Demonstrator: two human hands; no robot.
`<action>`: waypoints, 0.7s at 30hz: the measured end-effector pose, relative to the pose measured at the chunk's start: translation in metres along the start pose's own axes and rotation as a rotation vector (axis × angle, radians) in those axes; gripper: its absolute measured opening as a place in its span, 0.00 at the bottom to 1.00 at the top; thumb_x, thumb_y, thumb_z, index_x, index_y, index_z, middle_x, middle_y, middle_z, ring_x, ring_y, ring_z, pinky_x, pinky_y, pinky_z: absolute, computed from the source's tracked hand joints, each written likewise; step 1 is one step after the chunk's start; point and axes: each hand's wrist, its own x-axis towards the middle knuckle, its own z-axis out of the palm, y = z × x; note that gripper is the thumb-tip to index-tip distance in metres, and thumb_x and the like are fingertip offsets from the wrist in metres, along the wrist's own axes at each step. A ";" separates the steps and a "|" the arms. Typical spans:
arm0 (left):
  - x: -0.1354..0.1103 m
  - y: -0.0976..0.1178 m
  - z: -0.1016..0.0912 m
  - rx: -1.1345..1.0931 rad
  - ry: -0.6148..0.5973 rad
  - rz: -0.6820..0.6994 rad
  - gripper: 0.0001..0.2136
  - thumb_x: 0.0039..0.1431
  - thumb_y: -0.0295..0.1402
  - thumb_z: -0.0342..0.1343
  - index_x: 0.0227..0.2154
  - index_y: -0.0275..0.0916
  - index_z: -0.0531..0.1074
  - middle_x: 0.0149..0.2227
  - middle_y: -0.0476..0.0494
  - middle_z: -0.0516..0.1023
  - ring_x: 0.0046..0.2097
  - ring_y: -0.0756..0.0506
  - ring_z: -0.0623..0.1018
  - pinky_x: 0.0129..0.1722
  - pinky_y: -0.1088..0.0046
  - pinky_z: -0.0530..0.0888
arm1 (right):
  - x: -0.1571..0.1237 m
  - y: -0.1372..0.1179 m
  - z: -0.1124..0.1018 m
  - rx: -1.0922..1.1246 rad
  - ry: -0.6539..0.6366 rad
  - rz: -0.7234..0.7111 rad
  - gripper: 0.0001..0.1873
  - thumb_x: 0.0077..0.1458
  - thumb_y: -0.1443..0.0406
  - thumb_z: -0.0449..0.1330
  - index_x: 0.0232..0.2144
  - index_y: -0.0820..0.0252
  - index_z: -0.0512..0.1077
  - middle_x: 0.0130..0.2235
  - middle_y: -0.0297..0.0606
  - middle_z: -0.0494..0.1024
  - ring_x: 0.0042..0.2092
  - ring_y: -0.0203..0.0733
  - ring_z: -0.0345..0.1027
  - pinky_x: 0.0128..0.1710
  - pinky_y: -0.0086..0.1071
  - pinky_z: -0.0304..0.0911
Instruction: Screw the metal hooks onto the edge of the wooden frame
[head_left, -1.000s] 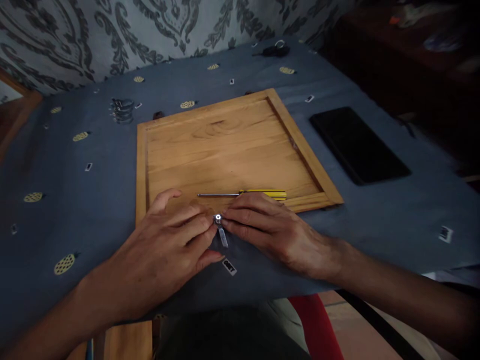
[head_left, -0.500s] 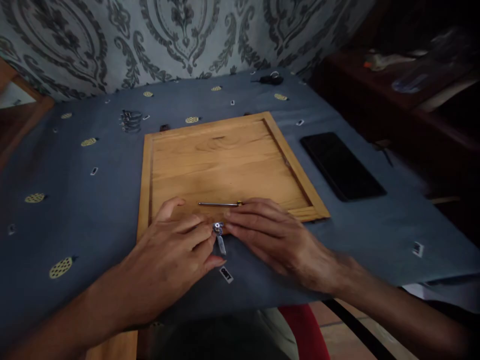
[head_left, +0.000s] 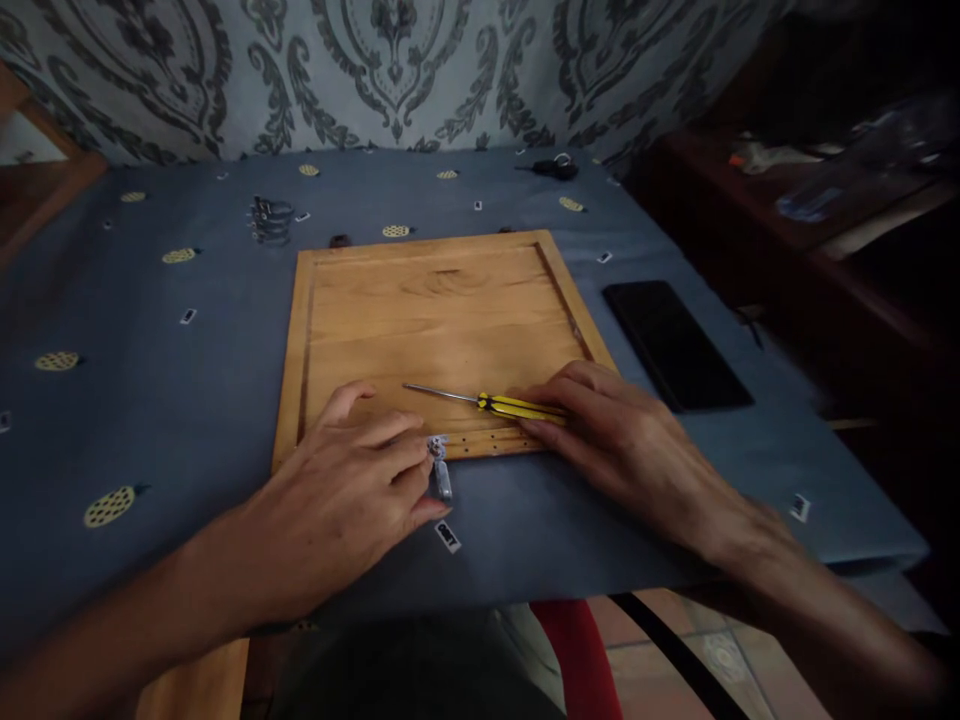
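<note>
A framed wooden panel (head_left: 442, 315) lies flat, with several small dark holes along its near edge. At that edge my left hand (head_left: 360, 500) is closed on a small silvery metal fitting (head_left: 439, 465), which looks like a hinge or latch. A narrow part of the fitting hangs past the wood toward me. My fingers hide its left side. My right hand (head_left: 622, 430) grips the end of a yellow and black screwdriver (head_left: 502, 404). The screwdriver lies low over the panel, its thin shaft pointing left, apart from the fitting.
A black phone (head_left: 675, 345) rests right of the panel on the blue patterned cloth (head_left: 187, 400). Behind the panel's left corner is a group of dark wire-like pieces (head_left: 268, 220). A dark object with a ring (head_left: 553, 167) lies at the back. A patterned curtain (head_left: 390, 70) hangs behind.
My right hand has left the fitting, moved right and closed on the screwdriver handle. The screwdriver's yellow handle now shows. My left hand stays at the fitting.
</note>
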 end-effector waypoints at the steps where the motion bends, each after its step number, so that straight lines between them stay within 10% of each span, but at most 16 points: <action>1: 0.000 0.000 0.000 -0.003 0.000 -0.004 0.22 0.78 0.38 0.42 0.35 0.37 0.79 0.45 0.41 0.84 0.45 0.42 0.80 0.58 0.51 0.63 | 0.000 -0.002 -0.002 0.032 0.027 0.010 0.06 0.68 0.65 0.58 0.43 0.58 0.74 0.37 0.39 0.76 0.38 0.44 0.74 0.35 0.36 0.71; 11: 0.000 0.000 -0.002 -0.030 -0.027 -0.016 0.21 0.78 0.38 0.43 0.37 0.35 0.79 0.46 0.40 0.84 0.44 0.42 0.80 0.59 0.49 0.62 | 0.012 -0.029 -0.005 0.515 0.623 0.225 0.11 0.53 0.72 0.72 0.36 0.55 0.78 0.37 0.35 0.80 0.34 0.38 0.74 0.27 0.32 0.69; 14: -0.001 0.001 -0.002 -0.021 -0.043 -0.023 0.19 0.77 0.38 0.45 0.38 0.36 0.79 0.45 0.41 0.83 0.44 0.42 0.79 0.58 0.50 0.62 | 0.014 -0.040 -0.013 0.540 0.640 0.175 0.12 0.53 0.71 0.73 0.39 0.53 0.80 0.42 0.38 0.83 0.46 0.46 0.78 0.36 0.38 0.76; 21: 0.001 0.000 -0.003 -0.029 -0.082 -0.041 0.17 0.76 0.39 0.49 0.38 0.36 0.79 0.42 0.45 0.83 0.44 0.43 0.79 0.59 0.50 0.61 | 0.002 -0.058 -0.021 0.338 0.649 0.340 0.07 0.60 0.58 0.69 0.41 0.45 0.81 0.39 0.38 0.83 0.27 0.43 0.70 0.31 0.46 0.76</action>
